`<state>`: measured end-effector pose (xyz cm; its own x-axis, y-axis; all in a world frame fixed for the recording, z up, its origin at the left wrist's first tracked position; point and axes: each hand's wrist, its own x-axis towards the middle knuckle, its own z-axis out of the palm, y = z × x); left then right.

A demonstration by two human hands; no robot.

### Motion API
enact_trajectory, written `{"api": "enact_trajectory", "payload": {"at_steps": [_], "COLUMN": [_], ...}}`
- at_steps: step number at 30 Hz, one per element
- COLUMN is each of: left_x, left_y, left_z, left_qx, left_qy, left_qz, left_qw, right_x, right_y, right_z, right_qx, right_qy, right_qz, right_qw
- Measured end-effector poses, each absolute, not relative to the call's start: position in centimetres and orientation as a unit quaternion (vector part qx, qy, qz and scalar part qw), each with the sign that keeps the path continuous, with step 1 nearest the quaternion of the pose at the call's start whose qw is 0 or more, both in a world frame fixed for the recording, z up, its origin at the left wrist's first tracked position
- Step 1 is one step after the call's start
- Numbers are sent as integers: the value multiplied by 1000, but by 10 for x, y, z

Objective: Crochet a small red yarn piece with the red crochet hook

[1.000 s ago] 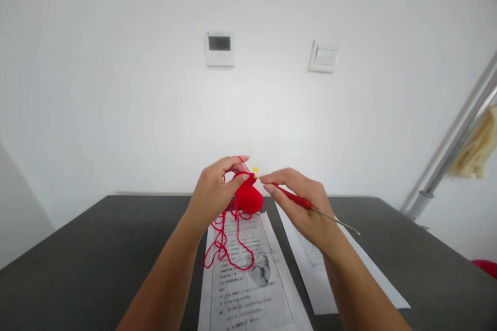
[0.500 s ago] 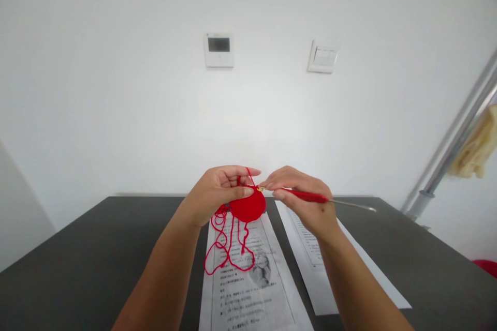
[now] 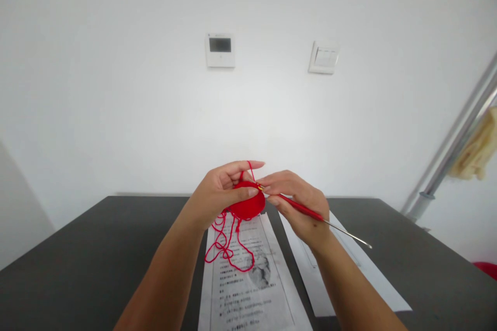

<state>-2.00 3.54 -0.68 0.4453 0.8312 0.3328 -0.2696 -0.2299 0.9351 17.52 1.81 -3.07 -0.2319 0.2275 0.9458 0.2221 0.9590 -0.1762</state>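
Observation:
A round red crochet piece [image 3: 247,207] is pinched under the thumb of my left hand [image 3: 221,189]. Red yarn [image 3: 251,170] runs over the raised left index finger down to the edge of the piece. My right hand [image 3: 301,201] is closed around the red handle of a crochet hook [image 3: 303,208]. The hook's tip meets the top right edge of the piece, and its metal rear end slants down to the right. Loose red yarn [image 3: 221,243] hangs in tangled loops below the piece, over a printed sheet [image 3: 248,300].
A second paper sheet [image 3: 318,289] lies under my right forearm on the dark table [image 3: 97,258]. On the white wall are a thermostat panel [image 3: 220,50] and a light switch [image 3: 324,58]. A metal pole [image 3: 446,160] with a yellowish cloth [image 3: 476,150] stands at the right.
The crochet hook has tilted, its rear end dropping lower. My right hand has shifted slightly left, and my left index finger has risen with the yarn. The hanging yarn has moved a little.

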Motion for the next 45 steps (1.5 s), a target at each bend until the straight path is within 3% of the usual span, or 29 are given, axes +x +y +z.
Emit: {"api": "enact_trajectory", "payload": {"at_steps": [5, 11, 13, 16, 19, 23, 34, 45], "left_x": [-23, -14, -8, -5, -13, -24, -17, -21], "left_y": [32, 28, 28, 32, 38, 40, 36, 32], "left_z": [-6, -7, -8, -10, -9, -8, -9, -4], "left_qx": [648, 692, 655, 591, 568, 576, 575, 542], "left_qy": [248, 286, 292, 263, 220, 199, 174, 89], "left_qz": [474, 524, 552, 527, 464, 423, 462, 484], "left_qw": [542, 406, 426, 552, 643, 671, 652, 681], "right_x": [171, 161, 157, 153, 154, 162, 167, 162], "right_y": [20, 32, 38, 39, 29, 16, 13, 7], "right_z": [-34, -46, -53, -57, -50, -36, -29, -35], "right_qx": [-172, -195, -201, -192, -181, -208, -150, -101], "right_qy": [-781, -782, -769, -751, -764, -749, -755, -674], "right_qz": [-47, -85, -123, -167, -94, 57, 25, 262], "right_qw": [599, 587, 594, 610, 612, 627, 638, 683]}}
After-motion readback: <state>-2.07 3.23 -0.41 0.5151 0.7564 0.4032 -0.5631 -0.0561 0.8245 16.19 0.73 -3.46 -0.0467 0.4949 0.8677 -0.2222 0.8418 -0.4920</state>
